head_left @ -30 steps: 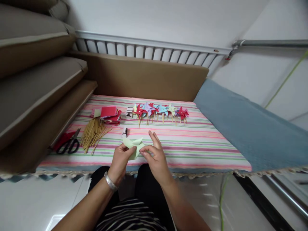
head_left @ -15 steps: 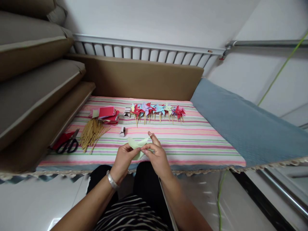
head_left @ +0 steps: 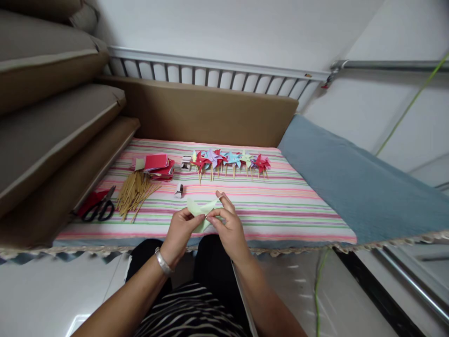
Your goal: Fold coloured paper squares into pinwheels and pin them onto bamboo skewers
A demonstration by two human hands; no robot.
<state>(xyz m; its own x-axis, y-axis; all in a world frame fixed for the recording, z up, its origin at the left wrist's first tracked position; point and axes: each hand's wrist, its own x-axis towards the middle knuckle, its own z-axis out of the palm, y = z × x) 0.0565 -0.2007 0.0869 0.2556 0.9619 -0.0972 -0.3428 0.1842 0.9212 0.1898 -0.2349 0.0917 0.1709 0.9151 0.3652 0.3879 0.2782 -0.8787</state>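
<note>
Both hands hold a pale green piece of paper (head_left: 200,209) just above the near edge of the striped cloth (head_left: 287,210). My left hand (head_left: 181,232), with a silver bracelet at the wrist, pinches the paper's left side. My right hand (head_left: 228,225) pinches its middle with thumb and forefinger, the other fingers raised. The paper's points are folded inward. Beyond the hands stands a row of finished paper pinwheels (head_left: 229,161) on sticks, in red, purple, blue and green.
A bundle of wooden sticks (head_left: 135,191) lies at the left, with black scissors (head_left: 100,210) beside it and a stack of red paper squares (head_left: 157,164) behind. A small white box (head_left: 178,189) sits near the hands. Brown cushions rise at the left; a blue blanket (head_left: 351,187) lies at the right.
My hands have drawn closer together on the green paper, and my right fingers have folded a point toward its middle. The view has shifted slightly.
</note>
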